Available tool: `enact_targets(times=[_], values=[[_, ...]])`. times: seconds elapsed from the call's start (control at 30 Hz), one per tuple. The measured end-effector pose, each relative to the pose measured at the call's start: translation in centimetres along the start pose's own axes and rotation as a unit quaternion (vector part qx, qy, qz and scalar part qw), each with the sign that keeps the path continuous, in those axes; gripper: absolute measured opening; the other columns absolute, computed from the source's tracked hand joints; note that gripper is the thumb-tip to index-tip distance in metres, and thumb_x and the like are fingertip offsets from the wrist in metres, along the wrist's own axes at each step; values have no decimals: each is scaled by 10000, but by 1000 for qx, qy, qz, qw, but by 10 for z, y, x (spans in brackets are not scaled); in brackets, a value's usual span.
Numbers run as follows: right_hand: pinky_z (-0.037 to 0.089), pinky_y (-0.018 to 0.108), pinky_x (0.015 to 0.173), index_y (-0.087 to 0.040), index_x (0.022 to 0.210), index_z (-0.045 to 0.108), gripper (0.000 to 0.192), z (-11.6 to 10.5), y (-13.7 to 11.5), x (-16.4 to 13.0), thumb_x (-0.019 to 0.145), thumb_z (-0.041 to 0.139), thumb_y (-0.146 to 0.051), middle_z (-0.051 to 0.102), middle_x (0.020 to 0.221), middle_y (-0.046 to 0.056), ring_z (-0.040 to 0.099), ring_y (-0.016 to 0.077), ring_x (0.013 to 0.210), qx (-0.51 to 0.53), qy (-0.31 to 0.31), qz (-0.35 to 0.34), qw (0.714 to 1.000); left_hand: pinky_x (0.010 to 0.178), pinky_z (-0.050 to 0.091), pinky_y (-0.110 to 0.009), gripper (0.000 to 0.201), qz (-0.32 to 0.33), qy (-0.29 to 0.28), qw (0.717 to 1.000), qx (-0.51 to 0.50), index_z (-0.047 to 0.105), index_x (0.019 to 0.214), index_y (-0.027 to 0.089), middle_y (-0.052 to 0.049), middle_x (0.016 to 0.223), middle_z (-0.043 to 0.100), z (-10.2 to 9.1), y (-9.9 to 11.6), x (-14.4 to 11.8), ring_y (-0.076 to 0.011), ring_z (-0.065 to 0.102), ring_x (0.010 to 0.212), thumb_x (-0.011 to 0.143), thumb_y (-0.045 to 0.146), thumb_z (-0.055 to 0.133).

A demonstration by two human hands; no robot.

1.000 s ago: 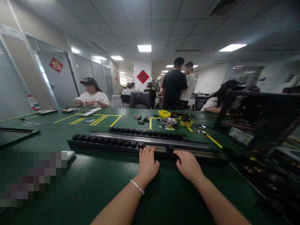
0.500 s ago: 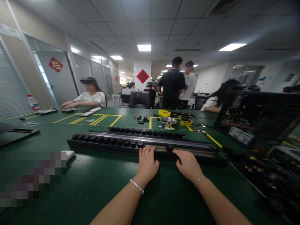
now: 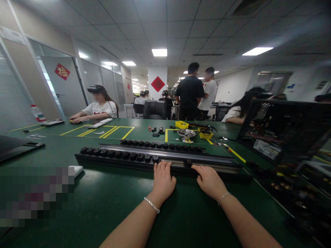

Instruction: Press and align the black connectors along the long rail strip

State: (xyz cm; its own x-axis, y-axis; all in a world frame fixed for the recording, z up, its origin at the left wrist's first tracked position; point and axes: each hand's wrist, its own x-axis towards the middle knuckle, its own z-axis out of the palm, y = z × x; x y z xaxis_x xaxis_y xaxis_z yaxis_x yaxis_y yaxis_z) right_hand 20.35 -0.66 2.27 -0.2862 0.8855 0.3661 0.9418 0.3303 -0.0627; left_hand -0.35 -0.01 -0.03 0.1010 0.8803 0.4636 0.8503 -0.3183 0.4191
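A long black rail (image 3: 116,160) with rows of small black round parts and a silver strip lies across the green table (image 3: 108,206) in front of me. My left hand (image 3: 162,182) rests palm down on the rail's near edge, fingers together, a thin bracelet on the wrist. My right hand (image 3: 210,182) lies beside it, fingertips touching a single black round part (image 3: 188,162) on the rail. Neither hand encloses anything that I can see.
A black wire crate (image 3: 284,131) with dark parts stands at the right. Yellow bins (image 3: 181,124), a metal bowl (image 3: 185,133) and small tools lie behind the rail. A person sits at the far left; two people stand at the back. A white block (image 3: 75,170) lies left.
My hands have barely shifted; the right hand slid slightly right along the rail. The seated person at the far left stretched both arms onto the table.
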Motion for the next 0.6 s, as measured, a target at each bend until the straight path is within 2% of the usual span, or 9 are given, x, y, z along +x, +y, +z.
enact_targets(times=[0.6], values=[[379,372,952,-195,1182,578,455,-6,10,-1,780,375,-129,635,1133,74,560,195,1032,15,-28,13,999,1153,93,-464,561,-3,-7,1000,-2,485,1251,165,-86,1279,506,-1,0,0,-228,346,1281,690,166,478]])
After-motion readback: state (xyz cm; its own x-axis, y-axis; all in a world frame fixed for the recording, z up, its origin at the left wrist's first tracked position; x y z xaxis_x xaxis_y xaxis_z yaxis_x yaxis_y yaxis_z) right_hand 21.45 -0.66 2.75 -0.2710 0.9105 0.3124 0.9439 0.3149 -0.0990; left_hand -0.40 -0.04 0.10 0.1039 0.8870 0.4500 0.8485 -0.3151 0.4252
